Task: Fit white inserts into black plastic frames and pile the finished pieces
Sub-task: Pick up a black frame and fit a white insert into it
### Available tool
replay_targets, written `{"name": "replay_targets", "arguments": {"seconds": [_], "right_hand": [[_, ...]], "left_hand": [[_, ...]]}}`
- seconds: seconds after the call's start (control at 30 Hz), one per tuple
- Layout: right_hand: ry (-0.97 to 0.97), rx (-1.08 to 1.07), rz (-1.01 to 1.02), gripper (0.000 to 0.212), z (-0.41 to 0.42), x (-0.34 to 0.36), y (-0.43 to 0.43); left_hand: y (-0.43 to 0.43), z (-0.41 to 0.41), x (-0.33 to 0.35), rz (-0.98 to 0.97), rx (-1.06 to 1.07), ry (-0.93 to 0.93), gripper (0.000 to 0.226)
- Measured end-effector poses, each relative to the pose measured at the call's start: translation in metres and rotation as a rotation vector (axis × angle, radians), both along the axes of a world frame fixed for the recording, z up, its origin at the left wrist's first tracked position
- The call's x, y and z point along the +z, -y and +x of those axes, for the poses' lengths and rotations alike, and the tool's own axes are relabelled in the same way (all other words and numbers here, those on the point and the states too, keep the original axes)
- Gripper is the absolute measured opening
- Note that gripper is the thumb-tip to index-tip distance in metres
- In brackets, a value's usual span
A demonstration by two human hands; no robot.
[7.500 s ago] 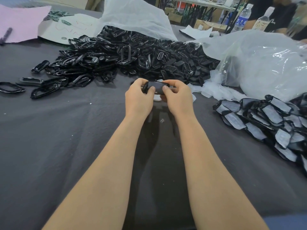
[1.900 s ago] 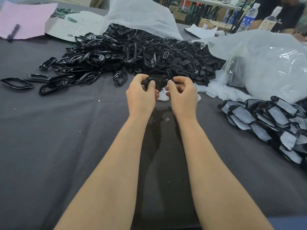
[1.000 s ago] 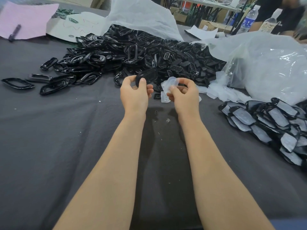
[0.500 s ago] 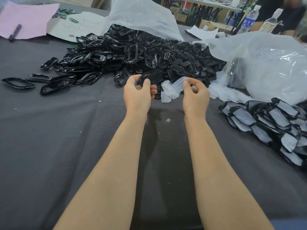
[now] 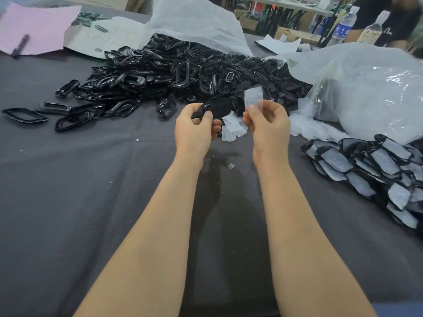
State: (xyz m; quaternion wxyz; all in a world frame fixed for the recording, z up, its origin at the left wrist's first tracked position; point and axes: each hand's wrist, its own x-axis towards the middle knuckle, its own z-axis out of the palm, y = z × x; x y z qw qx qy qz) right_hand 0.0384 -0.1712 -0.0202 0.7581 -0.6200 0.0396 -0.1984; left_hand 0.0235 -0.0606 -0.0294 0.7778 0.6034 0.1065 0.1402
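Dozens of finished pieces (image 5: 375,170) piled right; large heap of empty frames (image 5: 183,74) remains; left hand (image 5: 194,131) grips one frame (image 5: 215,108), right hand (image 5: 267,124) pinches insert (image 5: 254,97), not yet fitted.

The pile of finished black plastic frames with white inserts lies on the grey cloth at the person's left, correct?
No, the side is wrong. In the head view, the pile of finished black plastic frames with white inserts lies on the grey cloth at the person's right.
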Motion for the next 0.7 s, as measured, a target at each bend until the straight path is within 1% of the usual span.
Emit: {"name": "replay_targets", "arguments": {"seconds": [0.1, 0.17, 0.27, 0.4, 0.47, 0.5, 0.57, 0.63, 0.7], "right_hand": [[0.002, 0.061, 0.118, 0.011, -0.001, 0.004, 0.001], [-0.004, 0.092, 0.269, 0.011, -0.001, 0.005, 0.004], [-0.038, 0.073, 0.476, 0.012, 0.001, 0.006, 0.009], [-0.090, 0.042, 0.612, 0.015, 0.001, 0.004, 0.012], [-0.097, 0.061, 0.645, 0.017, 0.000, 0.004, 0.014], [-0.098, 0.082, 0.637, 0.018, 0.000, 0.005, 0.014], [-0.098, 0.132, 0.545, 0.018, 0.000, 0.006, 0.011], [-0.084, 0.173, 0.376, 0.018, -0.001, 0.006, 0.007], [-0.073, 0.183, 0.150, 0.016, -0.001, 0.004, 0.002]], "left_hand": [[0.000, 0.001, -0.001, 0.009, -0.019, 0.004, 0.017], [0.000, 0.002, -0.002, 0.005, -0.024, -0.003, 0.017], [0.000, 0.003, -0.002, -0.018, -0.030, -0.015, 0.012], [0.000, 0.002, -0.001, -0.044, -0.035, 0.003, 0.023], [0.000, 0.002, 0.000, -0.030, -0.043, 0.010, 0.026], [0.000, 0.002, 0.000, -0.020, -0.042, 0.012, 0.026], [0.001, 0.002, -0.001, -0.002, -0.038, 0.008, 0.023], [0.001, 0.003, -0.002, 0.026, -0.040, 0.012, 0.018], [0.002, 0.004, -0.003, 0.055, -0.049, 0.022, 0.019]]}}
